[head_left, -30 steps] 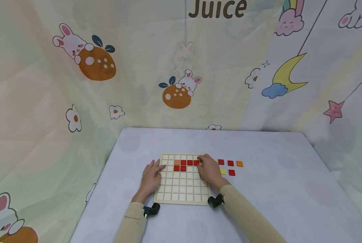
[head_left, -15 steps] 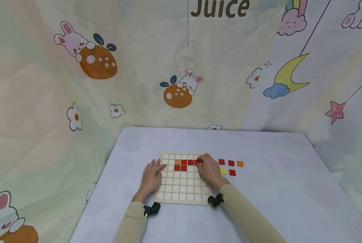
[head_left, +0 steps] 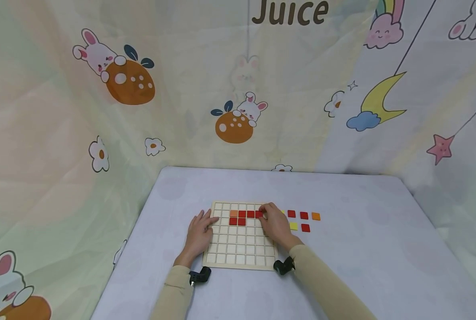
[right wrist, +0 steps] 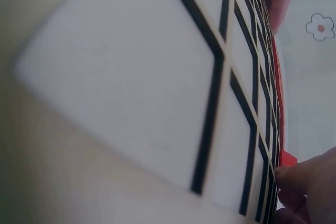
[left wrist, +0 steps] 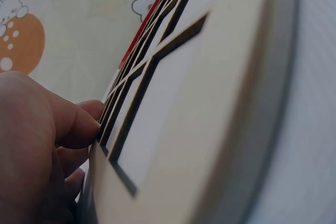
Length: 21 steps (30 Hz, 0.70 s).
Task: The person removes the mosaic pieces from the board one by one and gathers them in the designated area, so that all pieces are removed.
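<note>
A square wooden grid board (head_left: 243,249) lies on the white table, its small cells mostly pale. Near its far side, an orange tile (head_left: 234,213) and several red tiles (head_left: 242,218) fill cells in two short rows. My right hand (head_left: 277,226) pinches a red tile (right wrist: 288,159) between thumb and fingers at the right end of the far row; the tile stands tilted above the grid. At the board's left edge rests my left hand (head_left: 198,232), fingers extended and the thumb (left wrist: 84,124) touching the rim.
Right of the board lie loose red tiles (head_left: 303,215), an orange tile (head_left: 315,216) and a yellow tile (head_left: 293,226); another yellow one is mostly hidden behind the right hand. A printed cloth (head_left: 182,89) hangs behind the table (head_left: 362,249).
The view shifts slightly with the head. Both hands and the tiles stay in place on and beside the board.
</note>
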Available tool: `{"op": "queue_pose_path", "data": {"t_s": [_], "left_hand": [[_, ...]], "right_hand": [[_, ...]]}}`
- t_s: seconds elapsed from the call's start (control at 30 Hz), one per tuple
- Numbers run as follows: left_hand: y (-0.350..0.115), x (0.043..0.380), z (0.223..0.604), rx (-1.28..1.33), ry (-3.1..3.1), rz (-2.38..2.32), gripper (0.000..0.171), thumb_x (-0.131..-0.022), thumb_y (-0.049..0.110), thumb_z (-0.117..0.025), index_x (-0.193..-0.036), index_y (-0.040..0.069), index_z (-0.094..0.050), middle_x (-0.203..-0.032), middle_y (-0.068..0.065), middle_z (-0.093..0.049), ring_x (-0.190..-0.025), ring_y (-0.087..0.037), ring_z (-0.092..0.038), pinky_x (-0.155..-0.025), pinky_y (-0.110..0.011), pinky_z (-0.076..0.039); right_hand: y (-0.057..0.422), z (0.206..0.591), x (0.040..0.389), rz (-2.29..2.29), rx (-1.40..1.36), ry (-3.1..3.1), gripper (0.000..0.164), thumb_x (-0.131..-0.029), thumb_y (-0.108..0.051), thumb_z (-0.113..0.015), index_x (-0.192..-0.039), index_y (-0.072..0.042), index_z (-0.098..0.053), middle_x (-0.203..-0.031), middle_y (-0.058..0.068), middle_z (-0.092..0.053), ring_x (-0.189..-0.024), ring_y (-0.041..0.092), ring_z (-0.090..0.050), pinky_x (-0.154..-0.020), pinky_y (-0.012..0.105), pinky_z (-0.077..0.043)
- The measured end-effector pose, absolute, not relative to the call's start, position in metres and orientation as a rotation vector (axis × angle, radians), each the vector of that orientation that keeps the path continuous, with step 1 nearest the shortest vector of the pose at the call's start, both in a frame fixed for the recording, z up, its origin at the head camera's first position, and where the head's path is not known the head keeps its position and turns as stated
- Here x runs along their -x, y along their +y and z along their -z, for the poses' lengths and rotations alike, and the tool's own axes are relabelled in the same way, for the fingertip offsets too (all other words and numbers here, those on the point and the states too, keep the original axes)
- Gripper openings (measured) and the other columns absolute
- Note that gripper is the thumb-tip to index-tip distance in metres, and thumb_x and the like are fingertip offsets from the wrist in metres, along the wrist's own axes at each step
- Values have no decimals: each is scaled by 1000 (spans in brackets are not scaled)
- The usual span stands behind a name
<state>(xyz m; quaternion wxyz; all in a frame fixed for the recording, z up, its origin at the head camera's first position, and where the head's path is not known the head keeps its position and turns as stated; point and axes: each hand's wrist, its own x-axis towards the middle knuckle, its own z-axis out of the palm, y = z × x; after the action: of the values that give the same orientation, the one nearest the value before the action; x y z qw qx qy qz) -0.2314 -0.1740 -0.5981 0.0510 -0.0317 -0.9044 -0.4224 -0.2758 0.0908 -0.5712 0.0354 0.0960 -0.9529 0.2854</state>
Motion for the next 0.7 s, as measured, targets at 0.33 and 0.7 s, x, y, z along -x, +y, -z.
{"op": "queue_pose_path", "data": {"t_s": [0.33, 0.7], "left_hand": [[-175, 232, 598, 80, -2763, 1283, 38, -93, 1, -48, -125, 10, -67, -154, -8, -39, -148, -29, -19, -122, -44, -4], [-175, 232, 598, 108, -2764, 1248, 38, -93, 1, -48, -124, 10, -67, -153, -10, -39, -148, -32, -20, -122, -47, -6]], "right_hand": [[92, 572, 276, -859, -338, -2907, 30, -89, -19, -72, -118, -13, -65, -119, 2, -61, -101, 18, -60, -90, 35, -57], [99, 569, 269, -964, -274, -2869, 36, -91, -21, -70, -125, -11, -63, -119, 3, -62, -97, 19, -60, -87, 37, -57]]}}
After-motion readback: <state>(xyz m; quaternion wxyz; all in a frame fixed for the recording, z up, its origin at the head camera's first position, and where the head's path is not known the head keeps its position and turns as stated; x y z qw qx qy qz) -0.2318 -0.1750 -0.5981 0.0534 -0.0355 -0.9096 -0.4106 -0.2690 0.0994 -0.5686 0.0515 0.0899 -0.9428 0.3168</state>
